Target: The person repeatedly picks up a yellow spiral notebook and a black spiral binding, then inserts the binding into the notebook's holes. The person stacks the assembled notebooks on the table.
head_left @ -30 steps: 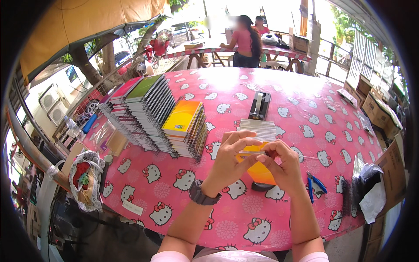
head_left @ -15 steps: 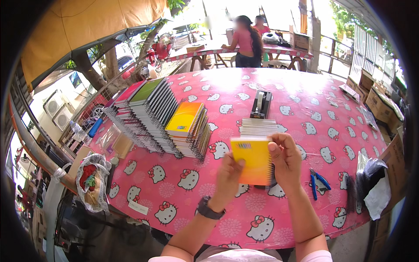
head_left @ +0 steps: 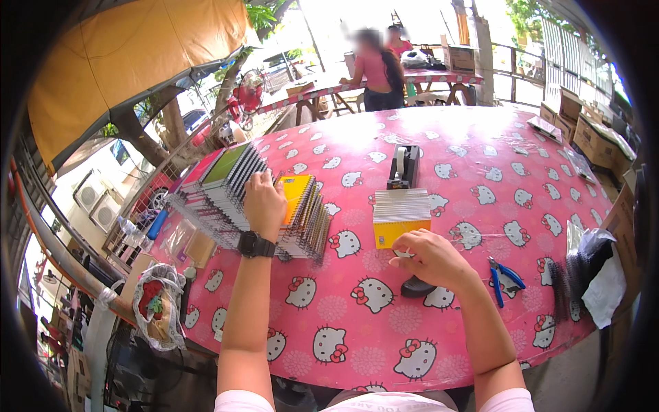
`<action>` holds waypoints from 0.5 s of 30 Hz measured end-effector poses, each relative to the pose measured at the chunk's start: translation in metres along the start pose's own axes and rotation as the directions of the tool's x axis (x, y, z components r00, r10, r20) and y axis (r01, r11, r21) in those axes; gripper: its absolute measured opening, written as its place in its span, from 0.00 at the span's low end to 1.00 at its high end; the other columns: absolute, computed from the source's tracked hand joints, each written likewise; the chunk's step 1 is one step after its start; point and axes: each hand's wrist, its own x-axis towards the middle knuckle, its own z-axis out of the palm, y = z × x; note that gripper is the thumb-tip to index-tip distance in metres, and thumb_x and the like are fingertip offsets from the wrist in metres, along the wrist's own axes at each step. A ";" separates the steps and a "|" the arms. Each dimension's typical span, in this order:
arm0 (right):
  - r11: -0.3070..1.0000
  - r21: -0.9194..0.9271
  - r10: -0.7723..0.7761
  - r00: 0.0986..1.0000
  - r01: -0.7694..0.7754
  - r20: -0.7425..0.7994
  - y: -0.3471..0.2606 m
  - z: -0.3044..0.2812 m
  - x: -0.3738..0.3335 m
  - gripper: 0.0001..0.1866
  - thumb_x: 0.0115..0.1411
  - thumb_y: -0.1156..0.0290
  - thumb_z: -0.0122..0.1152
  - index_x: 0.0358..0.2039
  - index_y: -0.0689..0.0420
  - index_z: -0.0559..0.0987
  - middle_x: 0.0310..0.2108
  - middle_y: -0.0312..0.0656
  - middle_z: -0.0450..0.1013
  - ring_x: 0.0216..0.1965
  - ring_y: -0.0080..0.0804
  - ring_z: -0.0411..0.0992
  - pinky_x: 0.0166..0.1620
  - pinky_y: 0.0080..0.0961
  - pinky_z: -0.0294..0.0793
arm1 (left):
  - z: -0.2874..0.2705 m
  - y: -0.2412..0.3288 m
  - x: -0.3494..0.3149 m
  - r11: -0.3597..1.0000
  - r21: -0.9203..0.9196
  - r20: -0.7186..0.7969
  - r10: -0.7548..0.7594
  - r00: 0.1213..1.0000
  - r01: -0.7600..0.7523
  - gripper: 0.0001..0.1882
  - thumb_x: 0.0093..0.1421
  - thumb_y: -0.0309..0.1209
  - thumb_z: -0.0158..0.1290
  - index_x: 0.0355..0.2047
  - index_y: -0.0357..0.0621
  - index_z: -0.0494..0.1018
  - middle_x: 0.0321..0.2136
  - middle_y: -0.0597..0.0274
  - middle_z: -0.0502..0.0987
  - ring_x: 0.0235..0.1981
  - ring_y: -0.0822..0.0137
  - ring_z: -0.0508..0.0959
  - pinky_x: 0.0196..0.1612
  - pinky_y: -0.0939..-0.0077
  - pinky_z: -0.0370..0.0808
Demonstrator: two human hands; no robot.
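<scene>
My left hand is at the left side of the stacked yellow spiral notebooks, its fingers curled over the top notebook's edge; the palm hides part of that cover. Right beside it rises a taller stack of green-covered spiral notebooks. My right hand hovers by the lower edge of a yellow cover, thumb and forefinger apart with nothing between them. That cover fronts a pile of white-edged notebooks or pads. Partly under the right hand lies a dark rounded object, its kind unclear.
A black tape dispenser stands behind the pile. Blue-handled pliers lie to the right, near black wire coils. A plastic bag hangs at the left edge. Two people are at a far table.
The yellow notebook held between both hands is gone from there. My left hand has moved left to the yellow stack; my right hand has lowered and opened near the white-edged pile.
</scene>
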 end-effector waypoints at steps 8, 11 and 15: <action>0.929 -0.367 0.178 0.933 -0.053 0.314 0.048 0.050 -0.056 0.29 0.45 0.62 0.68 0.50 0.49 0.72 0.50 0.37 0.65 0.57 0.41 0.57 0.54 0.58 0.58 | -0.002 0.010 0.020 0.993 -0.110 0.562 0.104 0.821 -0.050 0.42 0.51 0.53 0.58 0.62 0.49 0.60 0.62 0.56 0.60 0.64 0.55 0.58 0.64 0.62 0.56; 0.918 -0.376 0.261 0.904 -0.125 0.339 0.053 0.037 -0.058 0.30 0.42 0.62 0.68 0.49 0.49 0.72 0.50 0.36 0.65 0.57 0.41 0.57 0.54 0.56 0.58 | -0.002 0.008 0.032 0.998 -0.066 0.631 0.023 0.775 0.024 0.41 0.50 0.52 0.58 0.62 0.52 0.60 0.62 0.61 0.61 0.62 0.57 0.60 0.63 0.60 0.58; 0.937 -0.288 0.256 0.951 -0.200 0.172 0.058 0.024 -0.054 0.25 0.41 0.62 0.68 0.42 0.50 0.76 0.46 0.36 0.68 0.55 0.40 0.58 0.57 0.53 0.54 | 0.001 -0.010 0.037 0.995 -0.098 0.603 0.055 0.796 0.005 0.41 0.50 0.51 0.58 0.62 0.53 0.60 0.62 0.62 0.61 0.62 0.56 0.60 0.63 0.60 0.57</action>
